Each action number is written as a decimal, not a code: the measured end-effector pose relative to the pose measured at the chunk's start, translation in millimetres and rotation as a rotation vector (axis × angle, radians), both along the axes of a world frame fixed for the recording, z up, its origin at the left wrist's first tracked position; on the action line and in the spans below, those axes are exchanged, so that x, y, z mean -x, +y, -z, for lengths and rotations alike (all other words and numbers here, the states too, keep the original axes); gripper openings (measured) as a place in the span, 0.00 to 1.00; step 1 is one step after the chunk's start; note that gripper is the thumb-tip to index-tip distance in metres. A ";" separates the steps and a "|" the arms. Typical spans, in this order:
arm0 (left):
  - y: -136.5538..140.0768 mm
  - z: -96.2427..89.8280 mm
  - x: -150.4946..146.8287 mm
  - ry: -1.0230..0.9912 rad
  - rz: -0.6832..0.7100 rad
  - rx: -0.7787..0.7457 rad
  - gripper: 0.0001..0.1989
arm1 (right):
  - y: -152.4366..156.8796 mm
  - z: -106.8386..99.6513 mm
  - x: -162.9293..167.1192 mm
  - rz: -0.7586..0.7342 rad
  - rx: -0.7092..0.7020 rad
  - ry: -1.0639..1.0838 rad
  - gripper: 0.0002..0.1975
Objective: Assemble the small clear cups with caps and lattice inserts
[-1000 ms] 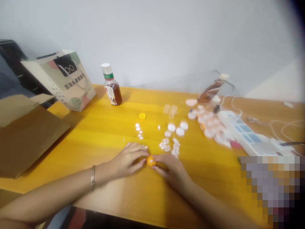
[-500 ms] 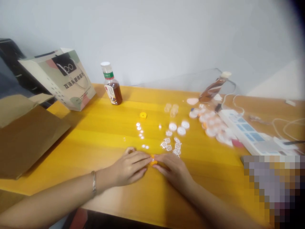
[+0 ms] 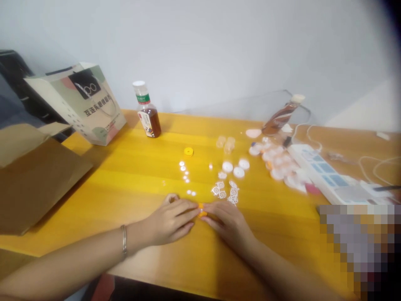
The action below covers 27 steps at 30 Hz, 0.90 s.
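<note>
Between my fingertips is a small round orange piece (image 3: 202, 212) with a pale spot in its middle, partly hidden. My left hand (image 3: 175, 219) pinches it from the left, and my right hand (image 3: 230, 221) grips it from the right with thumb and fingers. Just beyond my hands lie white openwork wheel-shaped pieces (image 3: 233, 192). Small white round pieces (image 3: 187, 180) form a loose line up the table. A yellow disc (image 3: 188, 151) with a centre hole rests farther back. White discs (image 3: 238, 172) sit to its right, with clear plastic pieces (image 3: 229, 144) behind them.
A cardboard box (image 3: 44, 184) and a paper bag (image 3: 94, 108) stand at left. A bottle of brown drink (image 3: 150, 119) is upright; another bottle (image 3: 280, 117) leans at right. Wrapped discs (image 3: 278, 161), a power strip (image 3: 326, 171) and cables (image 3: 313, 138) occupy the right side of the table.
Almost nothing differs. Both hands stay on the orange piece in the same place, and the view has shifted only very slightly.
</note>
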<state>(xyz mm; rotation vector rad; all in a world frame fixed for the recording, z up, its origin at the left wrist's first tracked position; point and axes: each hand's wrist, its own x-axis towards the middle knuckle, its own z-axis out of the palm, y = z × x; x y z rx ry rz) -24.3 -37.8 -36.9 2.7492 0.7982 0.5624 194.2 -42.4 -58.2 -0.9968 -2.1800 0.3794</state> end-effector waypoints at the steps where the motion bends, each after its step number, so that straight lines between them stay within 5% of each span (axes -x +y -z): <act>1: -0.1 0.0 -0.1 0.003 -0.001 0.001 0.19 | 0.0 -0.3 0.2 0.002 -0.002 0.000 0.07; 17: -1.3 0.1 -0.6 0.047 -0.008 0.008 0.19 | -1.3 -4.7 0.4 -0.020 -0.070 -0.015 0.08; 27: -3.0 2.5 -2.2 0.064 0.012 -0.132 0.18 | -2.4 -2.9 1.3 -0.025 -0.156 -0.043 0.05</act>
